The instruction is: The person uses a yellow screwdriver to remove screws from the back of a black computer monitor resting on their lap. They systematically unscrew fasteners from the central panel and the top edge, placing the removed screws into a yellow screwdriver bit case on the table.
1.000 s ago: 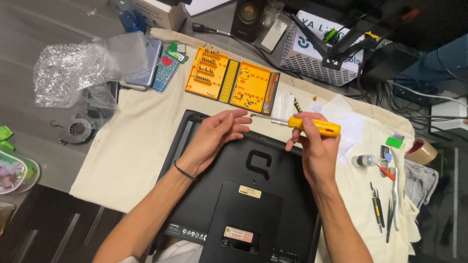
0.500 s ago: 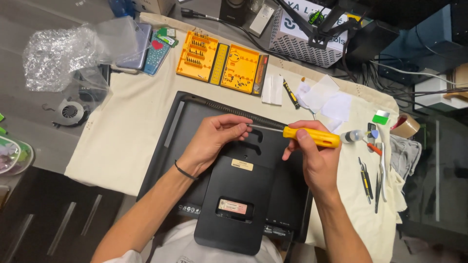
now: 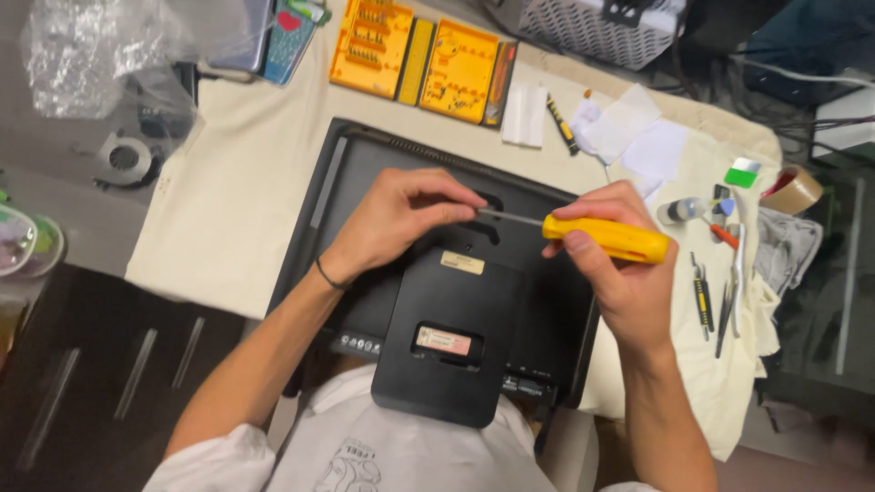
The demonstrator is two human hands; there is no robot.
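Note:
A black all-in-one computer point(image 3: 383, 173) lies face down on a cream cloth point(image 3: 237, 191), its stand block point(image 3: 456, 337) toward me. My right hand point(image 3: 620, 273) grips the yellow handle of a screwdriver point(image 3: 606, 239), held almost level above the back panel. My left hand point(image 3: 396, 219) pinches the tip end of the metal shaft between thumb and fingers. A dark band circles my left wrist.
An open yellow bit case point(image 3: 424, 64) lies at the cloth's far edge. White papers point(image 3: 638, 137), a small bottle point(image 3: 682, 211), tweezers and small tools point(image 3: 720, 292) and a tape roll point(image 3: 795, 189) sit to the right. A plastic bag point(image 3: 100, 46) and small fan point(image 3: 123, 159) lie left.
The view has shifted so the computer sits higher and closer in frame. Both hands have stayed on the screwdriver, left fingers at the tip, the tool now held more level.

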